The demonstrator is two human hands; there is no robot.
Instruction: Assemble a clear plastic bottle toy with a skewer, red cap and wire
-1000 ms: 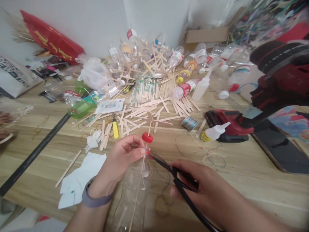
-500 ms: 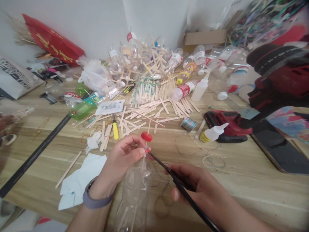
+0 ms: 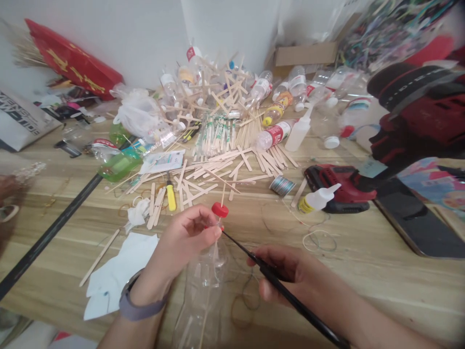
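Note:
My left hand (image 3: pixel 192 232) is closed around the neck of a clear plastic bottle (image 3: pixel 203 276), thumb and fingers pinching near its red ring. A thin wooden stick (image 3: pixel 223 196) runs up through the bottle and out of the neck. On that stick, just above my fingers, sits a red bottle cap (image 3: pixel 220 210), apart from the neck. My right hand (image 3: pixel 290 276) grips a long black tool with a narrow tip (image 3: pixel 276 286); its exact kind is unclear. The tip meets the bottle neck beside my left thumb.
Craft sticks (image 3: pixel 196 186), a yellow screwdriver (image 3: pixel 170 194) and white paper (image 3: pixel 119 271) lie around my hands. Farther off are a thread spool (image 3: pixel 282 185), a glue bottle (image 3: pixel 318 198), a red power tool (image 3: pixel 337 189), a phone (image 3: pixel 417 218) and piled bottles. Another person's hand (image 3: pixel 9 186) shows at left.
The red cap has tipped from a slant to nearly level on the stick. My right hand keeps the tool's tip at the neck, and the view has shifted slightly.

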